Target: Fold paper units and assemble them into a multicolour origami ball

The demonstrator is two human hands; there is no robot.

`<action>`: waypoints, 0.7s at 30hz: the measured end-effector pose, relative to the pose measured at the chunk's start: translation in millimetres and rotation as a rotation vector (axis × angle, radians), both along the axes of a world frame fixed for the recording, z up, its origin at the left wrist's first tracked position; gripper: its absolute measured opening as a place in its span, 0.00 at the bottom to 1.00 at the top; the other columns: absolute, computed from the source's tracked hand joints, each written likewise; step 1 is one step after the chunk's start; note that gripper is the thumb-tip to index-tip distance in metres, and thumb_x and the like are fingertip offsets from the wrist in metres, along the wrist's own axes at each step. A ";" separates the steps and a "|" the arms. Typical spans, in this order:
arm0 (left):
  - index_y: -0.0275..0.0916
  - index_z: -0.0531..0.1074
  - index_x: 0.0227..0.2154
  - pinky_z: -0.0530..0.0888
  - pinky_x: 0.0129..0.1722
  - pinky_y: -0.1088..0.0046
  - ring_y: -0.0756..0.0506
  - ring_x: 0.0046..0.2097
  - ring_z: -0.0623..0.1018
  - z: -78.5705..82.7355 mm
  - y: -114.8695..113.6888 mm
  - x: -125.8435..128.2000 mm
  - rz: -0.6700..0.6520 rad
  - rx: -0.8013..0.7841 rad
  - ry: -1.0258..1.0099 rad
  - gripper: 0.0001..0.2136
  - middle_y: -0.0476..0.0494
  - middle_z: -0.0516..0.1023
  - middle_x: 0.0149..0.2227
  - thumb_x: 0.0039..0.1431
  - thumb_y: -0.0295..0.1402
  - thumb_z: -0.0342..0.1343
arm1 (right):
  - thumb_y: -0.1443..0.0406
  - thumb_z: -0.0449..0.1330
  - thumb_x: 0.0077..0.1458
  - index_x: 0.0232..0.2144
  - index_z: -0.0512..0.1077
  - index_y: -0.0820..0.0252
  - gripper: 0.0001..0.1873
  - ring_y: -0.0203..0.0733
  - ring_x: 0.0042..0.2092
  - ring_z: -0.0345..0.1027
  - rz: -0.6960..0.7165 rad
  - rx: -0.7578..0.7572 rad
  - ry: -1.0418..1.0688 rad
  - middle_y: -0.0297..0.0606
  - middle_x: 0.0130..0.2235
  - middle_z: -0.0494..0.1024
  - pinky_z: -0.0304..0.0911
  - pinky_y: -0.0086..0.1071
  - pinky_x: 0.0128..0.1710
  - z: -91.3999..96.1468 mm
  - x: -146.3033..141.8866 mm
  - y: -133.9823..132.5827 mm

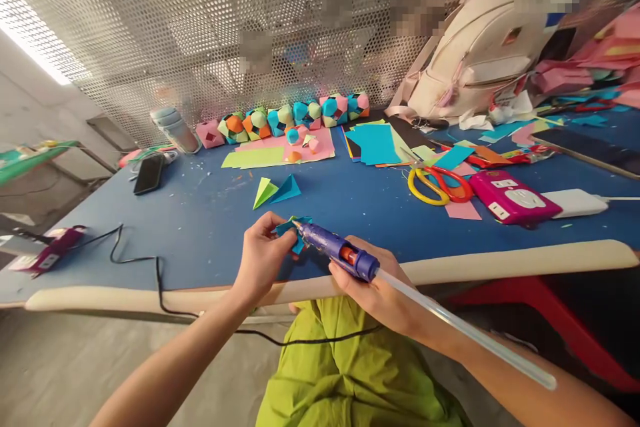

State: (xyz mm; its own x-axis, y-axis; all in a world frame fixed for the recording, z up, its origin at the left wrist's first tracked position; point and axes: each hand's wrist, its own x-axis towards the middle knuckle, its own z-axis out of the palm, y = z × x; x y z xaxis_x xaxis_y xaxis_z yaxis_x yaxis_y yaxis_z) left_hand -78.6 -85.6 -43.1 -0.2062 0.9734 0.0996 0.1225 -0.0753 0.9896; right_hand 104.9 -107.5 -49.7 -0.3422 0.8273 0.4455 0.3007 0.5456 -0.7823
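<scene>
My right hand [370, 283] is wrapped round a purple hot glue gun [330, 243], whose nozzle points left. A long clear glue stick [470, 327] sticks out of its back end, over my right forearm. Between the fingers of my left hand [265, 247] is a small blue folded paper piece [301, 243]. The nozzle tip meets its upper edge; whether glue is coming out is too small to tell. Just beyond my left hand lie a green folded paper piece [264, 192] and a blue folded paper piece [287, 189] on the blue table [210, 233].
Paper balls [280, 120] line the mesh at the back, behind paper sheets [373, 143]. To the right are scissors [435, 185], a magenta power strip [513, 197] and a backpack [475, 60]. At left are a phone [149, 174], a bottle [175, 130] and a black cord [157, 273].
</scene>
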 end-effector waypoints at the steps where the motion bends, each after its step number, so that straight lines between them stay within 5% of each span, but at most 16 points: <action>1: 0.39 0.66 0.22 0.71 0.18 0.76 0.52 0.18 0.70 -0.3 -0.4 0.0 0.008 0.006 0.017 0.06 0.56 0.71 0.17 0.44 0.27 0.59 | 0.65 0.54 0.57 0.26 0.61 0.58 0.08 0.33 0.26 0.60 0.001 0.037 0.001 0.31 0.25 0.65 0.58 0.27 0.27 -1.6 -0.6 0.6; 7: 0.39 0.66 0.21 0.70 0.17 0.78 0.53 0.18 0.70 -1.6 -2.7 -1.7 0.006 0.001 0.060 0.06 0.57 0.70 0.18 0.44 0.27 0.59 | 0.68 0.52 0.57 0.26 0.58 0.56 0.09 0.32 0.23 0.57 -0.018 0.194 -0.013 0.29 0.24 0.62 0.56 0.26 0.25 -6.0 -3.3 0.2; 21: 0.40 0.63 0.21 0.69 0.17 0.77 0.51 0.18 0.71 -3.2 -7.1 -7.0 -0.044 -0.057 0.024 0.07 0.56 0.71 0.18 0.45 0.26 0.57 | 0.69 0.53 0.55 0.25 0.56 0.55 0.09 0.32 0.22 0.57 -0.042 0.158 -0.095 0.28 0.23 0.62 0.54 0.27 0.23 -5.8 -3.2 -6.0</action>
State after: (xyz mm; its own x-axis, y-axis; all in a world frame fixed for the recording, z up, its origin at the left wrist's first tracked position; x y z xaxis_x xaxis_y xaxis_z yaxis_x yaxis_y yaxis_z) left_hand -85.7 -92.7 -46.3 -0.1613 0.9857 0.0485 0.1440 -0.0251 0.9893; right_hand 101.7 -113.5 -55.5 -0.3551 0.7639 0.5388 0.3941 0.6450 -0.6547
